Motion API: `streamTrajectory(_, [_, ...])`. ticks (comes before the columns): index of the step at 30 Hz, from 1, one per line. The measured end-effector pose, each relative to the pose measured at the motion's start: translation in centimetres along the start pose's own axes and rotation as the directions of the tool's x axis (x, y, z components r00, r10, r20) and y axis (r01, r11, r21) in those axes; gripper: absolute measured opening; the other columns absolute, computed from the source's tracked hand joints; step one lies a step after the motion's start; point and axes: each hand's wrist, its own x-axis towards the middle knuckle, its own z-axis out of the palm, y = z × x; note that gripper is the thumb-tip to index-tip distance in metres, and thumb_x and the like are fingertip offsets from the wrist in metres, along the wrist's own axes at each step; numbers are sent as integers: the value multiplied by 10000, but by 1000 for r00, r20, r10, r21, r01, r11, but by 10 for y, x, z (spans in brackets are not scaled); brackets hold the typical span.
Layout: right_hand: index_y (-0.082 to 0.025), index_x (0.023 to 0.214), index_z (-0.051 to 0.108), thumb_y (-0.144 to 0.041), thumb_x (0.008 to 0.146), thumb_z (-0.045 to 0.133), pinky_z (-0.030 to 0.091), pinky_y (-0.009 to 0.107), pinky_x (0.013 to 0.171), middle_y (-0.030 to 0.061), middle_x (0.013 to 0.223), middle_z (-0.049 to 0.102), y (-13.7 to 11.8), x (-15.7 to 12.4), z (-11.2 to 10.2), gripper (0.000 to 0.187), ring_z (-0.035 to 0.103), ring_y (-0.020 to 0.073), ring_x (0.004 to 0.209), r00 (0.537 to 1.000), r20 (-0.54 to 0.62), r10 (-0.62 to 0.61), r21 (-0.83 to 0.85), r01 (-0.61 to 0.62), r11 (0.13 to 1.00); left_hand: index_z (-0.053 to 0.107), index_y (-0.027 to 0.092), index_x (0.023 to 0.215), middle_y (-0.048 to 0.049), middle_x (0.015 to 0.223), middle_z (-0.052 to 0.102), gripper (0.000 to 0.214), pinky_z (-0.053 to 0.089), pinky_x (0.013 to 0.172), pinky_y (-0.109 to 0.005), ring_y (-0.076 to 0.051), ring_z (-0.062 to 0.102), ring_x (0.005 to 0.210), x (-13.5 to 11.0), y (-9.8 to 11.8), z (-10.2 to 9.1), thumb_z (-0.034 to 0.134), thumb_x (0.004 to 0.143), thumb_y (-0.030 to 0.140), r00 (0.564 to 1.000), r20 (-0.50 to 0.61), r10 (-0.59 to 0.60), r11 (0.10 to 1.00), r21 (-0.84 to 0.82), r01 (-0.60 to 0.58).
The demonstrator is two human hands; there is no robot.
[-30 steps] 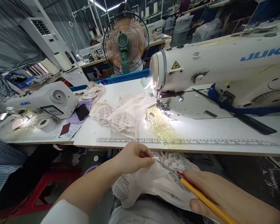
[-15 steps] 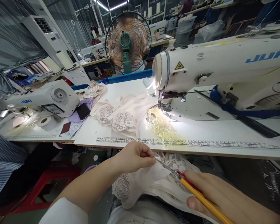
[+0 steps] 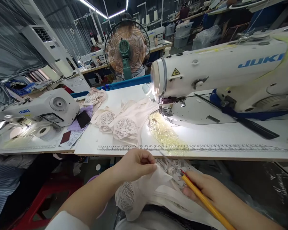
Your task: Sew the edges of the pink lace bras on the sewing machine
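Note:
My left hand (image 3: 136, 163) is closed, thumb and fingers pinching the edge of a cream lace bra (image 3: 144, 190) that lies over my lap below the table edge. In my right hand (image 3: 204, 188) is a pair of scissors (image 3: 173, 163) with thin metal blades, a red part near the pivot and a long orange-yellow handle. The blades point up and left, just right of the pinched edge, over the lace. They look apart from the pinched edge, though motion blurs them. More cream lace bras (image 3: 127, 126) lie on the table beyond my left hand.
A white sewing machine (image 3: 206, 70) with a lit needle area stands right, yellowish clear strips (image 3: 165, 131) beside it. A ruler strip (image 3: 206, 148) runs along the table's front edge. Left are another sewing machine (image 3: 55, 107), a phone (image 3: 83, 119) and a person's striped sleeve (image 3: 4, 182).
The scissors have drawn back from the pinched edge, and their blades now tilt more upward. My left hand keeps its pinch on the bra. The whole view has shifted slightly.

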Motion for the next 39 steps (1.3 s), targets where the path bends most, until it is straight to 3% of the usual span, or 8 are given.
streamTrajectory(5, [-239,890,538,-465,744,654,493,324,652,48,893,626,-14,10,10,293,582,210,750,986,-158,-50,266,91,960,593,122,739,-8,635,549,164,362,544,-225,-91,472,569,-11,6,-4,652,728,275,992,-52,111,993,51,-108])
streamTrajectory(7, [-238,872,517,-444,727,686,500,341,734,73,1005,636,-25,18,22,304,600,230,865,976,-213,-34,406,120,906,577,124,740,-2,632,539,209,357,540,-220,-89,468,567,-14,7,-5,673,725,308,993,-83,90,996,32,-87])
streamTrajectory(11, [-228,746,444,-419,812,593,475,292,584,23,777,598,-43,32,38,251,550,151,633,979,-205,11,589,115,800,545,134,726,27,599,500,336,342,524,-205,-71,436,535,-18,3,-4,741,672,401,988,-153,20,998,-56,-29])
streamTrajectory(14, [-226,749,442,-381,841,557,451,274,542,-12,710,532,-47,35,38,213,502,127,579,986,-168,0,583,99,807,532,138,703,27,602,503,417,332,518,-200,-66,432,529,-17,-6,-2,777,621,465,985,-174,1,989,-145,-27])
streamTrajectory(19, [-235,737,454,-426,822,549,492,309,578,11,745,563,-47,32,28,230,544,160,625,991,-133,-5,441,64,895,530,139,675,20,603,521,465,327,521,-203,-69,441,529,-9,-22,4,812,550,487,981,-193,-7,951,-303,-53])
streamTrajectory(24, [-237,799,448,-546,791,559,453,314,536,11,741,553,-36,28,2,329,521,175,605,994,12,-104,69,103,992,532,142,668,23,605,510,439,322,529,-204,-67,423,541,-2,-28,10,804,564,471,979,-202,13,938,-338,-82])
streamTrajectory(31, [-236,753,454,-659,719,600,375,305,521,40,725,561,-13,29,-39,449,535,221,635,972,137,-189,-431,231,872,525,153,660,15,615,511,438,350,534,-220,-77,437,543,0,-27,10,800,555,477,987,-154,49,933,-345,-101])
streamTrajectory(39, [-229,750,511,-757,692,550,346,299,497,49,698,579,-17,28,-37,533,542,223,603,962,189,-196,-504,266,822,542,150,666,15,597,510,399,355,529,-220,-79,446,532,1,-24,5,786,577,453,984,-172,47,951,-293,-96])
